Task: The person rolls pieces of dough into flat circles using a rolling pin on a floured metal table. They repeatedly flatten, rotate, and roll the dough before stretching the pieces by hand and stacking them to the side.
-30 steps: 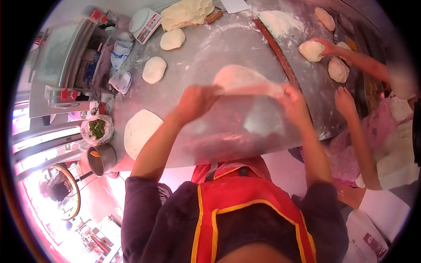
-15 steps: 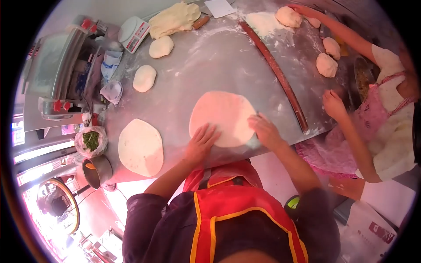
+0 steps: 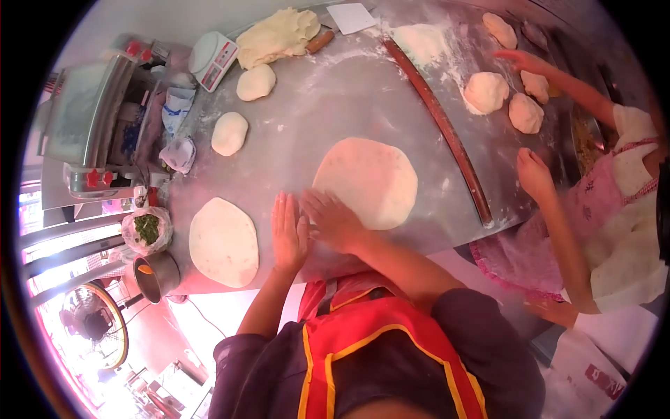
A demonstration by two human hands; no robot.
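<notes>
Head view: our left hand (image 3: 287, 232) and right hand (image 3: 336, 223) are just below centre frame, close together. Grip is open on both, fingers extended, nothing held. Flat dough round (image 3: 366, 183) lies on the bench (image 3: 314, 115), just right of centre. Right fingers blur, so we can't confirm dough contact. We'd call it dough shaping; any lift calls for even support under the thin edge.

Gap between dough (image 3: 370, 183) and pin (image 3: 444, 126)
</notes>
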